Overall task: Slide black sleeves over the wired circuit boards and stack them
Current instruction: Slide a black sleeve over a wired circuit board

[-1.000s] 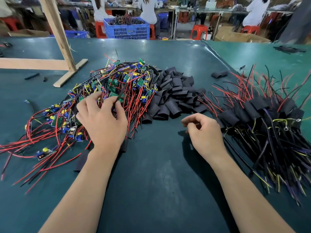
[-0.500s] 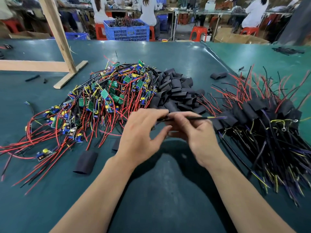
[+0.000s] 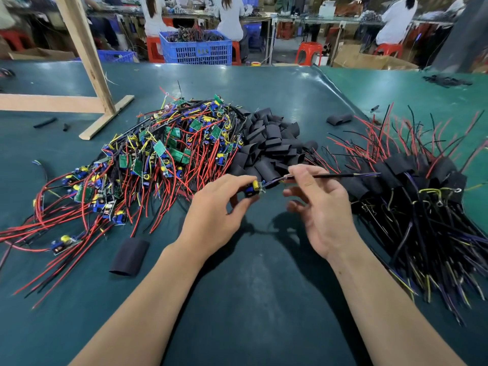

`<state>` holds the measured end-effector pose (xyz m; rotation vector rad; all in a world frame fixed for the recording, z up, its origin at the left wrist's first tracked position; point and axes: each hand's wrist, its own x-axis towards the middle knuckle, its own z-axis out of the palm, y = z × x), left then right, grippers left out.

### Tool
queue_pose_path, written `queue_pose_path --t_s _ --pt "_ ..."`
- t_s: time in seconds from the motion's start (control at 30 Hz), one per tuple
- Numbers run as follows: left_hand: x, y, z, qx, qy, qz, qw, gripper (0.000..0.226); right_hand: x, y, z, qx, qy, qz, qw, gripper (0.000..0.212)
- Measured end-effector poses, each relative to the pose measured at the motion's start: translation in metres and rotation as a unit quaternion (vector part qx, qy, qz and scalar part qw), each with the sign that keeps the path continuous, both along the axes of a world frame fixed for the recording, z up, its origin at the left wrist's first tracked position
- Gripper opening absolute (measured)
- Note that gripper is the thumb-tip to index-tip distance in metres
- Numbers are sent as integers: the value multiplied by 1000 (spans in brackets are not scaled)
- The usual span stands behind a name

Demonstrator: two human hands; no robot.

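Black lead (image 3: 332, 176) pinched straight by right hand (image 3: 319, 207), rest of its fingers loose, while left hand (image 3: 219, 212) grips the board (image 3: 254, 188) above the table (image 3: 250, 299), likely lining it up for a sleeve (image 3: 129, 256) from the pile (image 3: 269, 143) just behind

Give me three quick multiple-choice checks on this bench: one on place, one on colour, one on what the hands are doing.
1. Where does the heap of empty black sleeves lie?
A. Right of the bare board pile
B. Left of it
C. In the blue crate

2. What colour is the table?
A. Grey
B. Dark green
C. White

3. What is the left hand doing?
A. Resting flat
B. Gripping a sleeve
C. Holding a small board

Key: 1 A, the sleeves sit between boards and the finished stack. 2 B, green surface throughout. 3 C, while the right hand pinches its wire.
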<state>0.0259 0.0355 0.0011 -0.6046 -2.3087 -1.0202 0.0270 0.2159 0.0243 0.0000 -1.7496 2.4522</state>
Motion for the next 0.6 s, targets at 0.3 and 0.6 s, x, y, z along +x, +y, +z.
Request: queue_pose_path --t_s 0.3,0.6 --pt "1 2 3 20 66 1 998 31 8 -13 -6 44 2 109 993 16" --pt "-13 -2 -1 -75 125 97 985 20 -6 16 9 -77 60 -181 979 7"
